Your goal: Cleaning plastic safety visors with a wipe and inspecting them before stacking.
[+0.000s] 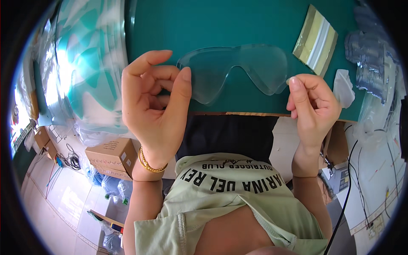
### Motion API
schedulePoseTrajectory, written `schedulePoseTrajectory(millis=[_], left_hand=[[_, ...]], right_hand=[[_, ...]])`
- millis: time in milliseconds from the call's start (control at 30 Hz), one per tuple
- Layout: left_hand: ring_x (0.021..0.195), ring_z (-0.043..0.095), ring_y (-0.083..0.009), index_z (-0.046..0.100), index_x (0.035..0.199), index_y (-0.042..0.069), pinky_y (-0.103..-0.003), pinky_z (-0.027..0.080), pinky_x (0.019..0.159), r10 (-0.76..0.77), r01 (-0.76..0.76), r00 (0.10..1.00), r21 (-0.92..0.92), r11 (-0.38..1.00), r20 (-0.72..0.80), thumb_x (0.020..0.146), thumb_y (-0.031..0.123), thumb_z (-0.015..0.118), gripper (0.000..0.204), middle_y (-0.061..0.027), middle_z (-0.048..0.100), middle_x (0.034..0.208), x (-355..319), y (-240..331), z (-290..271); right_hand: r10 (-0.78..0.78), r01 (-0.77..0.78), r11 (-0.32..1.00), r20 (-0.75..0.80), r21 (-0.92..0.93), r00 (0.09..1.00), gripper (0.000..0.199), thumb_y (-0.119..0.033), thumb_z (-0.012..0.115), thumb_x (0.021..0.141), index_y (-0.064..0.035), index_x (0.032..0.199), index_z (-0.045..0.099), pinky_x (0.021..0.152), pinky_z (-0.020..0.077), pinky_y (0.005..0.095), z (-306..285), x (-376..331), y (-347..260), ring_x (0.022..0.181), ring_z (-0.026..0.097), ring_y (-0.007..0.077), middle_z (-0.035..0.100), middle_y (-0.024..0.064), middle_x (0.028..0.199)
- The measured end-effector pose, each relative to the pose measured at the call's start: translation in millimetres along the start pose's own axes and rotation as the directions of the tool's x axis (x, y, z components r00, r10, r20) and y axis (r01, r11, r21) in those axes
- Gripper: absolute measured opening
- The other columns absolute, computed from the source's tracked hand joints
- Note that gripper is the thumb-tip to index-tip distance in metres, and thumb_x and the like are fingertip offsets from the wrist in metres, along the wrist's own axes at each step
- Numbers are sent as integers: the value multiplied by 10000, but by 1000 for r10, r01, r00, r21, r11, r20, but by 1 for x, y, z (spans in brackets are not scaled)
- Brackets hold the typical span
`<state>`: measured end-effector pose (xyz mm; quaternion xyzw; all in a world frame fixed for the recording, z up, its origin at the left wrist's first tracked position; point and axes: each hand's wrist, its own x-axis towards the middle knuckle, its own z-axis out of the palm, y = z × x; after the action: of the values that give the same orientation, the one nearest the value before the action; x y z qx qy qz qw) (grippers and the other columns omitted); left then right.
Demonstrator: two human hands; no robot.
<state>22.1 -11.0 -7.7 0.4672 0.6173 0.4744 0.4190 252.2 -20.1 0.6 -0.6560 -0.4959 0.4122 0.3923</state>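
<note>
Transparent goggle lens (236, 57), held between two bare hands above or against the green worktop (212, 21), close to its near edge; from where I stand, I cannot tell whether its lower rims rest on the surface. The lens lies broad side across, nose notch toward the wearer of the pale green T-shirt (221, 182). Left hand (155, 110): thumb overlapping the left end of the lens, index finger lifted well away from it; what the other fingers do behind the thumb is hidden, so whether this grip pinches cannot be told. Right hand (316, 100): thumb and index fingertip pressed together on the right end, a tiny pale fleck showing at the tips. Beside the right hand, a crumpled white scrap (344, 89); beyond it, a cream rectangular pad with a pale central stripe (316, 40). At left, glossy clear plastic sheeting (91, 63).

State of the work, as I judge it: the lens is already cut to its full outline and taken up for handling. Doubled edges suggest two layers, perhaps not yet parted, though this remains uncertain. Setting the piece down is still left to do.
</note>
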Motion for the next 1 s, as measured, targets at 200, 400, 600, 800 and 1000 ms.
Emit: schedulePoseTrajectory(millis=[200, 400, 600, 800, 1000], left_hand=[[664, 580, -24, 540, 1203, 1, -129, 423, 529, -45, 45, 999, 26, 999, -21, 888, -53, 695, 355, -33, 654, 833, 2, 2, 2], [645, 574, -23, 527, 1222, -7, -119, 416, 524, -26, 28, 999, 46, 999, -33, 885, -60, 693, 379, -35, 651, 831, 2, 0, 2], [638, 571, -23, 513, 1236, -15, -114, 403, 520, -29, 31, 999, 57, 998, -38, 887, -64, 688, 393, -36, 647, 828, 3, 1, 2], [638, 566, -16, 510, 1237, -16, -113, 398, 522, 9, -8, 1000, 47, 999, -27, 890, -52, 691, 393, -35, 647, 828, 3, -2, 3], [631, 555, -14, 506, 1244, -13, -118, 391, 524, -3, 6, 1000, 97, 995, -28, 894, -44, 690, 397, -37, 644, 822, 2, 0, 2]], right_hand=[[-5, 5, 1000, 3, -7, 1000, 137, -108, 708, 937, 3, 862, 680, 472, 304, 171, 2, 0, 2, 522, 466, 6, 561, -37, 620], [-11, 11, 1000, 16, 2, 1000, 139, -109, 705, 940, 2, 860, 679, 471, 280, 176, 3, -1, 2, 520, 431, 0, 549, -41, 611], [-20, 19, 1000, 21, 4, 1000, 125, -95, 701, 941, 3, 866, 678, 473, 282, 174, 4, -1, 2, 527, 435, -1, 553, -41, 616], [-10, 10, 1000, 19, 0, 1000, 126, -90, 703, 939, 6, 861, 675, 473, 279, 174, 4, -1, 1, 528, 431, -4, 550, -44, 613], [8, -7, 999, 7, -42, 1000, 174, -112, 734, 919, -7, 803, 660, 474, 267, 181, 5, 1, -2, 523, 393, -5, 531, -59, 604]])
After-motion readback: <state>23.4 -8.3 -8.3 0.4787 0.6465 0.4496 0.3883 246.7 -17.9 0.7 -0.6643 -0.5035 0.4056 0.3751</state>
